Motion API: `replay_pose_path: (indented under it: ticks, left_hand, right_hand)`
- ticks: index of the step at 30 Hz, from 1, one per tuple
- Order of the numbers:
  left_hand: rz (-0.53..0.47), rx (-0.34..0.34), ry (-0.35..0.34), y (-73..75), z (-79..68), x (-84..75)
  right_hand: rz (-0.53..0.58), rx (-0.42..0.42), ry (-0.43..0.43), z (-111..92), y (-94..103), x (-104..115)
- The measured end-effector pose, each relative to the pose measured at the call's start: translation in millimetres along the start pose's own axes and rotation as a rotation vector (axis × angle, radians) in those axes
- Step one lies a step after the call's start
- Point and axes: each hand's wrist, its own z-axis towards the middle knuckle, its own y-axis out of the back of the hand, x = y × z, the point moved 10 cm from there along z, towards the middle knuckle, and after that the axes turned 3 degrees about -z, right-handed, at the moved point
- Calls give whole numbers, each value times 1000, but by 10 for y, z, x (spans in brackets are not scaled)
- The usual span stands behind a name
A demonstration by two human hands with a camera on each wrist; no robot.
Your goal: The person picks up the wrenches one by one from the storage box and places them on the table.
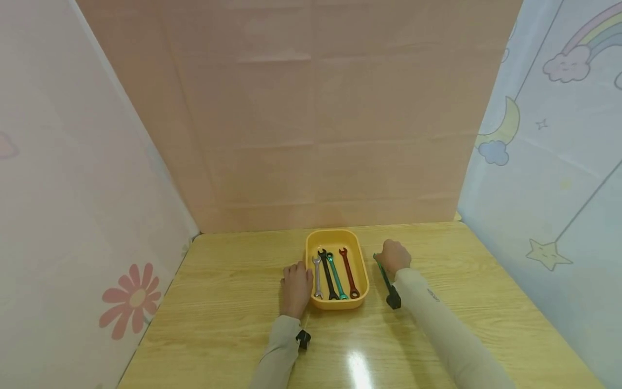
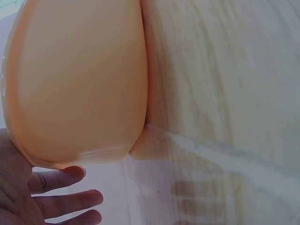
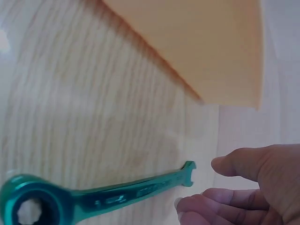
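A yellow tray stands on the table, with a silver wrench, a black wrench, a teal wrench and a red wrench lying side by side in it. My left hand rests against the tray's left side; in the left wrist view its fingers are nearly straight beside the tray wall. To the right of the tray, a green combination wrench lies on the table. My right hand is at that wrench's far, open-jawed end, thumb and fingers apart.
The wooden table runs back to a plain tan backdrop. Patterned cloth walls rise on the left and right. Light glares off the table near its front.
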Motion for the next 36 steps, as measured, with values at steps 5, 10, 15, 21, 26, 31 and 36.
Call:
replay_pose_path:
  ticks: [5,10,15,21,26,31,36]
  left_hand:
    - [0,-5,-7,0,-7,-9]
    - [1,-5,-7,2,-7,-12]
    - [0,-9,-9,11,0,-15]
    - [0,-8,-8,16,-7,-16]
    - [0,-6,-10,23,-12,-25]
    - [4,-7,-9,13,-4,-14]
    - [2,-13,-19,9,-21,-13]
  right_hand:
    - [10,3,3,5,40,52]
    - [24,14,-3,12,73,87]
    - [27,2,4,7,125,121]
    - [59,-43,63,-1,204,204]
    - [72,-61,90,12,264,256]
    - [77,-43,100,21,292,299]
    - [145,-21,90,-2,312,316]
